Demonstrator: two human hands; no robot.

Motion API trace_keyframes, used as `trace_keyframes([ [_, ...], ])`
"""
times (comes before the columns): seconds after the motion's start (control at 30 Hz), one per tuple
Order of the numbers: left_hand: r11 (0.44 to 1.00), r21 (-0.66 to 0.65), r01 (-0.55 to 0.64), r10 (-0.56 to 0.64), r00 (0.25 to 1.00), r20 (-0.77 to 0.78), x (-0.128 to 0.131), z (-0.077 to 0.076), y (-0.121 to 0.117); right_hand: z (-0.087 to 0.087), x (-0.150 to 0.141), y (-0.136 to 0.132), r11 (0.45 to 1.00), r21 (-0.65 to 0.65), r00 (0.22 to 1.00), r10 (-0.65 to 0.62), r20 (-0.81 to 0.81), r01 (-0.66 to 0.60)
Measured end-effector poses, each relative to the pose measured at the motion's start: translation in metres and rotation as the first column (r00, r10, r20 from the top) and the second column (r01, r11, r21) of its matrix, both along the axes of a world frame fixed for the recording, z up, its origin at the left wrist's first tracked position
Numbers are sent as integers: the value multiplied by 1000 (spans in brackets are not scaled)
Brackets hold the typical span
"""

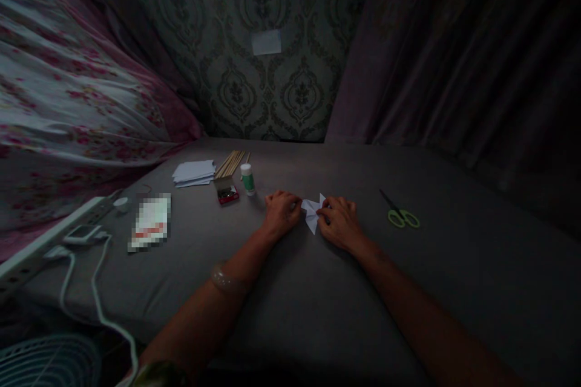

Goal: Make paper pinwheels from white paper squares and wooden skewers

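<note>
Between my two hands is a piece of white paper (311,210) with folds and pointed corners, shaped somewhat like a pinwheel. My left hand (282,213) pinches its left corner with thumb and finger. At the right side of the paper, my right hand (339,221) has its fingers closed on the folded part near the middle. A glue stick (247,179) with a white cap and green label stands upright beyond my left hand. Next to it sits a small open red box (227,193) with small dark metal pieces inside. Scissors (401,215) with green handles lie right of my right hand.
A stack of white paper (194,173) and a bundle of wooden sticks (230,163) lie at the back left. A blurred-out packet (150,221) and a power strip (59,242) with cables are on the left. A grey cloth (290,302) covers the table.
</note>
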State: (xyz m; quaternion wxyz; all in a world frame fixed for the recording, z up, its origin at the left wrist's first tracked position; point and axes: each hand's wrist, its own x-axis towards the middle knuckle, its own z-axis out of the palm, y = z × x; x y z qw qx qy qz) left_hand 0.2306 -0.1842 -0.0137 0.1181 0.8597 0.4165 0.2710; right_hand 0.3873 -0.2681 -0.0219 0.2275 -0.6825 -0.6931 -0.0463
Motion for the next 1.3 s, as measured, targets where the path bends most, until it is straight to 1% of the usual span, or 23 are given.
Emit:
trace_keyframes([
  [0.17,1000,-21,-4,4,1000,-7,-1,1,-2,4,-3,-4,1000,-6,999,24,43,-24],
  [0.37,1000,-11,3,-3,1000,4,0,2,-3,4,-2,1,1000,-16,999,7,37,-7],
  [0.57,1000,8,-25,24,999,42,-1,3,2,6,-5,3,1000,-25,1000,3,31,-2],
  [0.7,999,41,-19,14,994,108,-3,8,6,7,-3,1,999,-36,999,-26,-20,26],
  [0.8,994,105,-2,-20,979,205,-7,17,6,6,2,2,998,-23,989,-55,-139,52],
  [0.9,980,199,-7,-54,952,300,-13,30,5,2,10,7,995,28,940,-80,-331,95],
  [1.0,962,267,-63,-50,916,398,-23,42,7,-2,20,14,987,92,837,-64,-543,135],
  [1.07,944,308,-120,-39,885,463,-34,49,11,-5,27,18,975,125,760,-58,-647,181],
  [1.1,929,326,-177,-15,860,510,-40,52,13,-7,29,19,968,133,728,-66,-682,212],
  [1.13,916,317,-245,36,839,543,-47,54,17,-8,32,21,960,133,701,-80,-709,245],
  [1.23,873,222,-434,220,757,615,-68,58,29,-13,37,24,937,104,634,-141,-761,333],
  [1.3,850,154,-504,318,724,613,-81,58,38,-15,38,25,925,91,604,-165,-780,369],
])
